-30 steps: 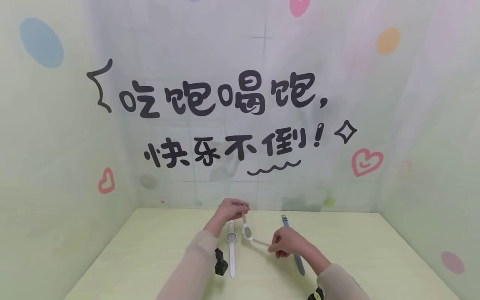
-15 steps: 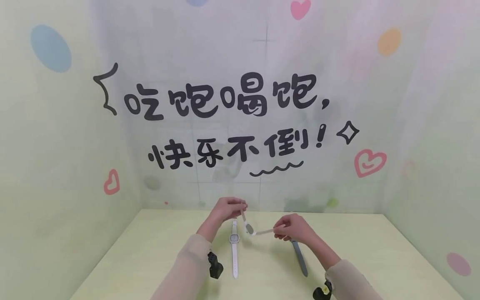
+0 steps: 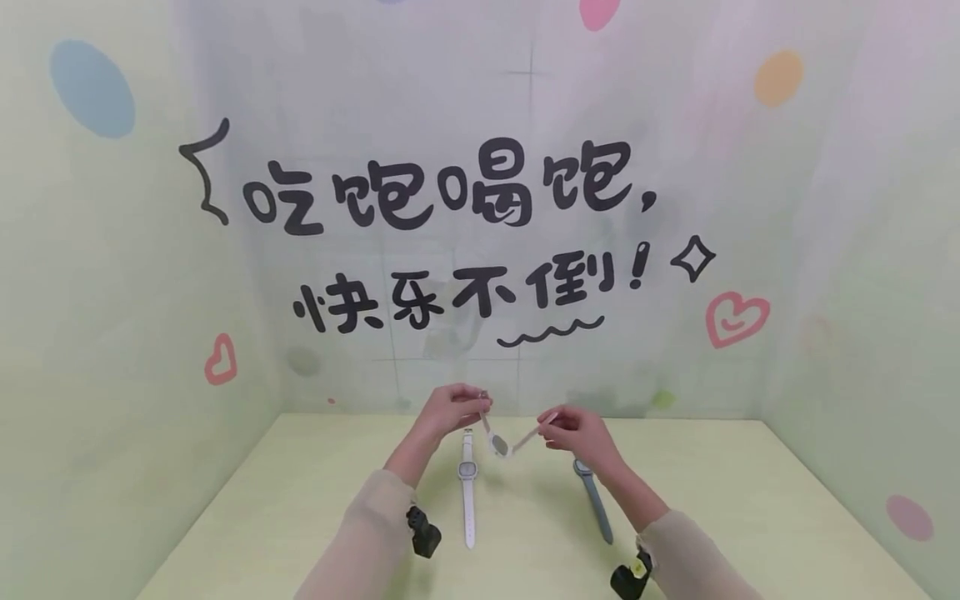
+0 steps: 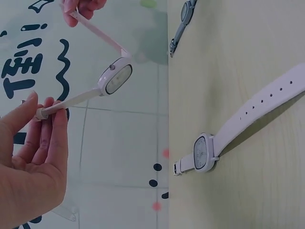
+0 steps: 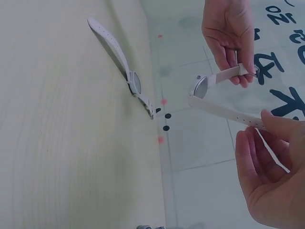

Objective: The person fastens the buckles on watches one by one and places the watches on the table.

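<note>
A wristwatch (image 3: 499, 446) with a pale pinkish-white strap hangs in the air between both hands, sagging into a V. My left hand (image 3: 448, 410) pinches its buckle end, seen closely in the left wrist view, where the oval watch case (image 4: 118, 80) faces sideways. Thumb and fingers of my right hand (image 5: 271, 164) pinch the punched end of the strap. Below, on the table, a white wristwatch (image 3: 467, 472) lies stretched out lengthwise near the left hand. A blue-grey wristwatch (image 3: 597, 507) lies under the right hand, which hides its far end in the head view.
The pale wooden table (image 3: 315, 508) ends at a printed backdrop (image 3: 360, 375) with black lettering, close behind the hands. Similar side walls enclose the table left and right. A black wrist camera (image 3: 424, 533) sits at the left sleeve and another (image 3: 630, 577) at the right.
My right hand has moved up and away from me, raising its strap end so the watch now forms a V. The left hand still pinches the buckle end, slightly higher. The table watches have stayed put.
</note>
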A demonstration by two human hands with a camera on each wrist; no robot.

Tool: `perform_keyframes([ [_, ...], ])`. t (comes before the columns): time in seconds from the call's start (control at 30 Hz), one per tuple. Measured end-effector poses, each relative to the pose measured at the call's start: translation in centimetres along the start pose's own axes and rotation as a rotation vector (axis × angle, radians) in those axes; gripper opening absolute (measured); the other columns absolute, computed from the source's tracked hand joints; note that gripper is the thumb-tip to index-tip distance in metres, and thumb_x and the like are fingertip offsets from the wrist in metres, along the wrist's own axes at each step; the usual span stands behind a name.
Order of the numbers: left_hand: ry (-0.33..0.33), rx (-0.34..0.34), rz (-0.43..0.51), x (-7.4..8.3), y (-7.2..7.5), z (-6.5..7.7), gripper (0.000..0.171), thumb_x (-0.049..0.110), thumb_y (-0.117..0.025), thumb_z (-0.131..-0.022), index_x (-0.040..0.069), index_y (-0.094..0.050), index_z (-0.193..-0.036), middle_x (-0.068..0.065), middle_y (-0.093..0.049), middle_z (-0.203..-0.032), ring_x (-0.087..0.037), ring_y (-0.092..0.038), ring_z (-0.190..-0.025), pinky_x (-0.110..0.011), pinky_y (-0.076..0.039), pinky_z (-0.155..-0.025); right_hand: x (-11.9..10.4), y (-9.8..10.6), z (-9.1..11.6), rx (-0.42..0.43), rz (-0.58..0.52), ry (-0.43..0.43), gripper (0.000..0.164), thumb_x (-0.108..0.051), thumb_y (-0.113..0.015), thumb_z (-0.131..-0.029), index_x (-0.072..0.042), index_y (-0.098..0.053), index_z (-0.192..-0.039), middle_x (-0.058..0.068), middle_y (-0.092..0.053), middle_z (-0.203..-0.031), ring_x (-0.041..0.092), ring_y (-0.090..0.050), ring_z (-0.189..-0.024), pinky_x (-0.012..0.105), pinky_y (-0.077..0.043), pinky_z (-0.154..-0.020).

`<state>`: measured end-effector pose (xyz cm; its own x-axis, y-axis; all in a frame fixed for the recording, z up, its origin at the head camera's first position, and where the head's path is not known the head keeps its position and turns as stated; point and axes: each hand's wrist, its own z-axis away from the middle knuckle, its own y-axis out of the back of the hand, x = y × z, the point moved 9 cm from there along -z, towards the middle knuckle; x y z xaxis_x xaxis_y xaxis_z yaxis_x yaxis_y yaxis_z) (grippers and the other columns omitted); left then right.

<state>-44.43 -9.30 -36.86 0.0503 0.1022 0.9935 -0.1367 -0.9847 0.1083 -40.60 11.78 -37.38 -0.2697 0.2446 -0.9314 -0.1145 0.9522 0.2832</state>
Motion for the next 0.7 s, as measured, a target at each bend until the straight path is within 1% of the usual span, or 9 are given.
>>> perform_keyframes([
  [0.03,-0.004,-0.002,-0.002,0.2,0.0,0.1,0.026,0.004,-0.069,-0.091,-0.007,-0.064,-0.114,-0.021,-0.072,-0.113,-0.016,-0.072,-0.093,-0.034,-0.059,-0.092,-0.1,-0.1,-0.1,0.011,-0.007,0.008,0.023,-0.009,-0.071,-0.091,0.008,-0.067,-0.106,0.021,-0.072,-0.104,0.018,-0.072,-0.087,0.033,-0.063,-0.079],
  [0.1,-0.012,-0.006,-0.01,0.5,-0.2,0.3,0.026,0.005,-0.069,-0.091,-0.006,-0.064,-0.114,-0.021,-0.072,-0.113,-0.022,-0.073,-0.095,-0.034,-0.059,-0.091,-0.5,-0.5,-0.2,0.02,-0.014,0.033,0.02,-0.009,-0.07,-0.092,0.007,-0.068,-0.105,0.023,-0.071,-0.107,0.024,-0.072,-0.092,0.033,-0.062,-0.08],
  [0.13,-0.02,-0.009,-0.02,0.7,-0.3,0.3,0.025,0.006,-0.07,-0.091,-0.006,-0.064,-0.113,-0.021,-0.072,-0.113,-0.023,-0.073,-0.096,-0.034,-0.06,-0.091,-0.6,-0.7,-0.3,0.025,-0.014,0.037,0.019,-0.009,-0.071,-0.091,0.006,-0.069,-0.104,0.023,-0.071,-0.108,0.025,-0.072,-0.094,0.033,-0.062,-0.081],
  [0.2,-0.037,-0.014,-0.045,1.0,-0.5,0.6,0.025,0.008,-0.07,-0.091,-0.005,-0.065,-0.113,-0.02,-0.072,-0.112,-0.026,-0.072,-0.099,-0.034,-0.06,-0.09,-0.8,-1.1,-0.4,0.028,-0.013,0.051,0.019,-0.009,-0.071,-0.091,0.004,-0.069,-0.105,0.023,-0.072,-0.107,0.025,-0.072,-0.094,0.031,-0.062,-0.081],
  [0.27,-0.058,-0.02,-0.072,1.2,-0.6,1.0,0.025,0.009,-0.071,-0.091,-0.004,-0.065,-0.112,-0.02,-0.072,-0.112,-0.027,-0.072,-0.1,-0.034,-0.06,-0.09,-1.1,-1.5,-0.4,0.023,-0.002,0.074,0.021,-0.01,-0.07,-0.092,0.004,-0.069,-0.107,0.023,-0.072,-0.105,0.021,-0.071,-0.09,0.031,-0.062,-0.081],
  [0.33,-0.078,-0.029,-0.094,1.4,-0.7,1.3,0.024,0.011,-0.071,-0.091,-0.003,-0.066,-0.111,-0.018,-0.073,-0.111,-0.021,-0.072,-0.097,-0.034,-0.06,-0.09,-1.3,-1.8,-0.5,0.024,0.023,0.09,0.022,-0.012,-0.07,-0.092,0.003,-0.07,-0.109,0.021,-0.073,-0.103,0.017,-0.071,-0.087,0.03,-0.062,-0.081],
  [0.37,-0.087,-0.034,-0.101,1.5,-0.8,1.4,0.023,0.011,-0.072,-0.091,-0.002,-0.067,-0.11,-0.017,-0.073,-0.111,-0.02,-0.072,-0.097,-0.034,-0.06,-0.09,-1.5,-2.0,-0.5,0.022,0.037,0.099,0.022,-0.012,-0.069,-0.093,0.003,-0.07,-0.109,0.021,-0.073,-0.102,0.016,-0.071,-0.086,0.03,-0.062,-0.081],
  [0.5,-0.116,-0.047,-0.126,2.0,-1.0,1.8,0.021,0.013,-0.072,-0.091,0.0,-0.068,-0.107,-0.015,-0.074,-0.109,-0.015,-0.07,-0.095,-0.035,-0.06,-0.09,-2.2,-2.6,-0.5,-0.001,0.108,0.133,0.023,-0.015,-0.069,-0.094,0.0,-0.072,-0.111,0.019,-0.074,-0.104,0.019,-0.072,-0.086,0.031,-0.062,-0.081],
  [0.7,-0.157,-0.072,-0.183,2.3,-1.3,2.3,0.021,0.015,-0.072,-0.091,0.001,-0.068,-0.107,-0.014,-0.073,-0.107,-0.013,-0.068,-0.094,-0.035,-0.06,-0.09,-2.4,-3.5,-0.6,-0.027,0.137,0.118,0.027,-0.014,-0.069,-0.094,0.001,-0.071,-0.116,0.02,-0.073,-0.11,0.027,-0.072,-0.088,0.032,-0.062,-0.08],
])
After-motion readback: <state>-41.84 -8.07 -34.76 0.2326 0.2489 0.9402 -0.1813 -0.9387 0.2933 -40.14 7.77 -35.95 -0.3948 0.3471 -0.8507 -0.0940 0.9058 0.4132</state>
